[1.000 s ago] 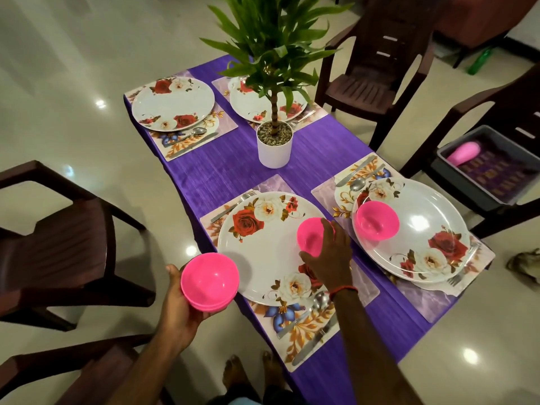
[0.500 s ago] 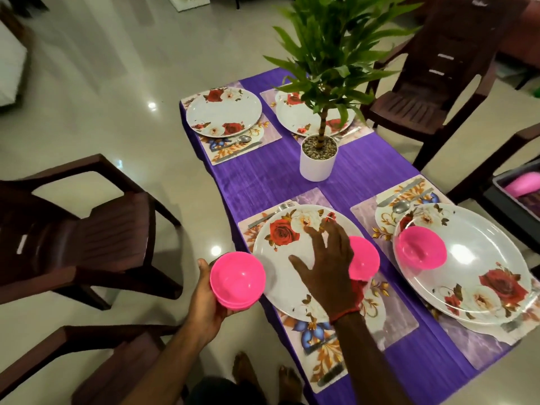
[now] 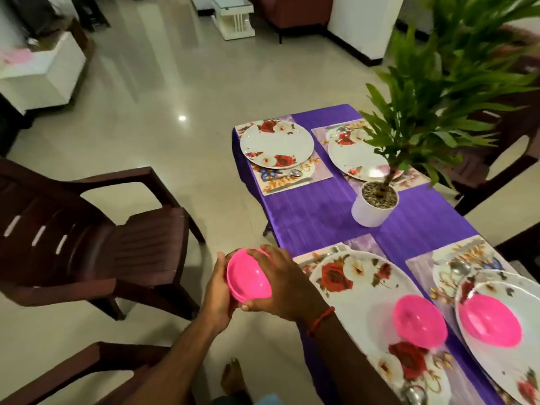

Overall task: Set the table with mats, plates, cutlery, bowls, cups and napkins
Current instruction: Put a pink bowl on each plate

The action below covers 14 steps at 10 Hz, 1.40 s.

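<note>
- Pink bowl stack (image 3: pixel 248 277): held in mid-air just off the table's left edge, above the floor, tilted w/ open side toward camera.
- Left hand (image 3: pixel 217 292) cups the stack from the left & below, fingers curled round it.
- Right hand (image 3: pixel 282 287) grips it from the right: fingers over far rim, thumb at near rim. Red thread (image 3: pixel 320 320) on that wrist.
- Near-left plate (image 3: pixel 365 302) on its mat carries the left placed bowl (image 3: pixel 419 321) at its right side.
- Near-right plate (image 3: pixel 496 366) carries the right placed bowl (image 3: pixel 491 320).
- Far-left plate (image 3: pixel 277 143) & far-right plate (image 3: pixel 356 154) lie on mats at the far end.
- White plant pot (image 3: pixel 374 207) stands mid-table on the purple cloth (image 3: pixel 315 217).
- Brown chair (image 3: pixel 131 244) stands left of the table.
</note>
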Available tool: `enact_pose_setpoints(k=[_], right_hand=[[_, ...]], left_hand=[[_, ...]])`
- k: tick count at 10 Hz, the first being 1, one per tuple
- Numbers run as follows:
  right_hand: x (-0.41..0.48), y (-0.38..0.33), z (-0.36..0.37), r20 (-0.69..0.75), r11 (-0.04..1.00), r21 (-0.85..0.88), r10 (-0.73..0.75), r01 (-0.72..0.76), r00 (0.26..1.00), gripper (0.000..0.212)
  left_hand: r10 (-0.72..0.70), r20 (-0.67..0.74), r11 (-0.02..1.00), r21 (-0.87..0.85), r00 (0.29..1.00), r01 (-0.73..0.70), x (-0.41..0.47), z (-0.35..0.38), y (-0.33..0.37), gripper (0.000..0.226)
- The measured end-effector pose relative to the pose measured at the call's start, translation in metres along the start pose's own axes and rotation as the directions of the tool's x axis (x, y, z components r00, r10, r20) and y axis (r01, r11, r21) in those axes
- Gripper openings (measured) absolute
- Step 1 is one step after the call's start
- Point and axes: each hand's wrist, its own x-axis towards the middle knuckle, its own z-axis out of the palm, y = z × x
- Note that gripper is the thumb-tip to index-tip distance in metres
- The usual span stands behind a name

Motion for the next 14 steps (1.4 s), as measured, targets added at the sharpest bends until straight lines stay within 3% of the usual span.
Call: enact_pose_setpoints(k=[1,2,4,5,6,8,9,12,14], right_hand=[[0.039,-0.010,0.003,0.032,0.999,-0.019,-0.027,0.028,0.999,0.109],[0.076,-0.019,0.005,0.040,0.999,-0.026,-0.040,0.041,0.998,0.110],[0.124,-0.039,0.010,-0.036,0.999,-0.040,-0.015,0.014,0.999,0.109],[0.141,-0.041,0.009,-0.069,1.000,-0.025,0.000,-0.002,0.998,0.106],[0.158,-0.037,0.004,-0.088,0.996,0.078,0.050,-0.043,0.995,0.106],[0.212,-0.015,-0.012,-0.137,0.997,0.056,0.062,-0.054,0.989,0.107],[0.249,0.002,-0.021,-0.167,0.998,0.031,0.068,-0.063,0.984,0.108],[0.332,0.046,-0.044,-0.226,0.995,0.062,0.088,-0.076,0.970,0.109],[0.358,0.067,-0.053,-0.248,0.992,0.089,0.109,-0.089,0.963,0.106]], left_hand=[[0.037,-0.008,0.999,-0.002,0.999,-0.037,0.019,-0.013,0.027,0.035],[0.012,0.040,1.000,-0.012,0.999,-0.011,0.034,-0.024,0.054,0.027],[-0.003,0.082,0.998,-0.065,0.997,0.008,0.065,-0.046,0.096,0.026],[0.055,0.083,0.998,-0.023,0.995,-0.053,0.078,-0.040,0.113,0.035],[0.087,0.084,0.996,-0.029,0.993,-0.085,0.096,-0.043,0.114,0.026],[0.151,0.111,0.987,0.041,0.982,-0.156,0.140,-0.032,0.151,0.064],[0.125,0.099,0.991,0.030,0.987,-0.129,0.173,-0.027,0.171,0.024],[0.134,-0.020,0.990,0.053,0.991,-0.133,0.236,0.005,0.236,0.032],[0.194,-0.021,0.980,0.044,0.981,-0.193,0.271,0.008,0.258,0.038]])
